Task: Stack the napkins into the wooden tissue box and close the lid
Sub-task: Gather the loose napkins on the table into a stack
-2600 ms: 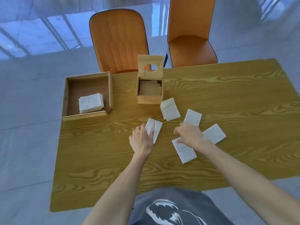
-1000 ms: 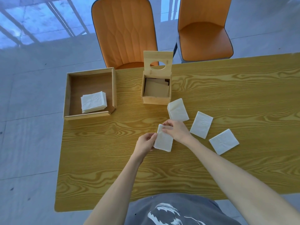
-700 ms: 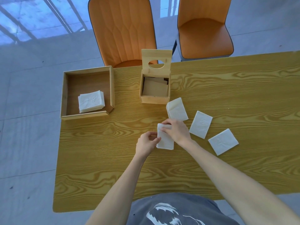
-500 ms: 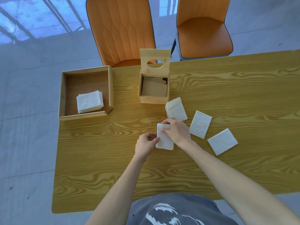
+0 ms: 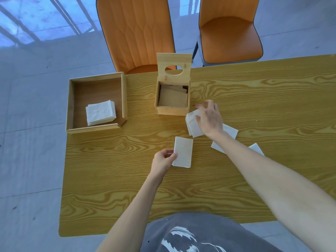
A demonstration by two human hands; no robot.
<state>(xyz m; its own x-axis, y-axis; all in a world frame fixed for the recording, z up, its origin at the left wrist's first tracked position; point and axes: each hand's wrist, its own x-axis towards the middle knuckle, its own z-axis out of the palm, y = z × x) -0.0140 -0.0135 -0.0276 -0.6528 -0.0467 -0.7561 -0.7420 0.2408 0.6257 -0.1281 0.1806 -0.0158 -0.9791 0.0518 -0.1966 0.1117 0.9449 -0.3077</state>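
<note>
The wooden tissue box [image 5: 171, 110] stands mid-table with its lid [image 5: 174, 67] upright; the lid has an oval hole, and napkins lie inside the box. My left hand [image 5: 163, 161] pinches the left edge of a folded white napkin stack [image 5: 183, 152] lying on the table. My right hand [image 5: 209, 119] hovers with spread fingers over another white napkin [image 5: 192, 124] just right of the box's front corner. Two more napkins [image 5: 231, 130] [image 5: 256, 149] lie to the right, partly hidden by my right forearm.
A wooden tray [image 5: 123, 99] at the left table edge holds a stack of white napkins [image 5: 101, 112]. Two orange chairs [image 5: 135, 33] [image 5: 230, 31] stand behind the table's far edge. The table's [image 5: 272, 99] right side is bare wood.
My right hand let go of the napkin stack and moved up and right to the napkin beside the box. My left hand keeps hold of the stack.
</note>
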